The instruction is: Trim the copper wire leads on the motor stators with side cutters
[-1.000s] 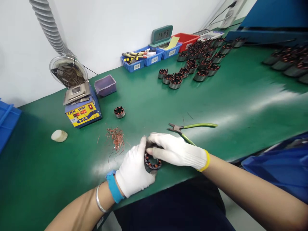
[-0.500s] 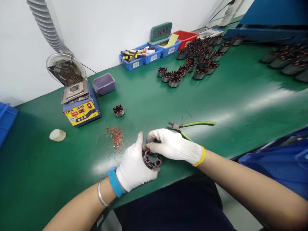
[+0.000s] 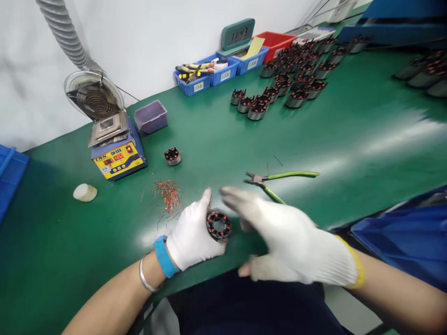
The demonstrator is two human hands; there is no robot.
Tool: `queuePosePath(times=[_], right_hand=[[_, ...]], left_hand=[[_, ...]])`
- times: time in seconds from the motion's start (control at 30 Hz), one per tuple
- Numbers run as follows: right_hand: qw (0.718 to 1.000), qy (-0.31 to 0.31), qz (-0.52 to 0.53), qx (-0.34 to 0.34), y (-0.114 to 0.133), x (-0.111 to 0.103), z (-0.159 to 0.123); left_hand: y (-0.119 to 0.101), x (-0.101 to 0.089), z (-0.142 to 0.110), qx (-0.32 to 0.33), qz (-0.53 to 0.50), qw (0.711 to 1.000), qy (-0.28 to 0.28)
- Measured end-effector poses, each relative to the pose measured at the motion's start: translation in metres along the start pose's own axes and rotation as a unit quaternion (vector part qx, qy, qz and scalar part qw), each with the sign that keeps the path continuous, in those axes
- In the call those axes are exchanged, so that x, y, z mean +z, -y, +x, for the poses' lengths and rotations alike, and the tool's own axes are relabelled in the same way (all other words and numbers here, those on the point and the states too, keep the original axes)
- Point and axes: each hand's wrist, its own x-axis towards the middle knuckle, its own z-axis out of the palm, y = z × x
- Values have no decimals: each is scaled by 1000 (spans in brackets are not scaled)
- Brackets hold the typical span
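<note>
Where the copper-wound ring (image 3: 226, 228) sits: cupped in the left hand's (image 3: 193, 237) grasping fingers, tbh
Right hand (image 3: 293, 239): kinda blurry, fingers spread loose, just beside that ring

On the green bench (image 3: 209, 149) before me: pliers (image 3: 257, 178), spread; copper wire clippings (image 3: 171, 196); purple tray (image 3: 151, 123); yellow-fronted machine (image 3: 121, 163); wire-wound rings (image 3: 257, 111), clustered.

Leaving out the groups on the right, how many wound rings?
2: held ring in the left hand; lone ring between the purple bin and copper clippings. Others may be hidden.
</note>
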Motion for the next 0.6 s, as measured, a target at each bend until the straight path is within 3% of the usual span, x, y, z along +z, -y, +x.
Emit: queuePosePath(times=[0.07,0.2,0.33,0.43,0.6], right_hand=[[998,64,-7,8,-1,12,-2],[985,147,0,89,-10,26,-3],[981,151,50,114,-12,18,2],[976,154,85,127,-11,13,6],[956,143,192,166,-14,13,6]], left_hand=[[-1,-1,1,1,1,1000,0],[-2,-1,2,-4,14,1000,-2],[-5,0,3,-3,26,1000,-17],[-7,1,4,41,-2,998,-47],[-12,1,8,109,-16,993,-36]])
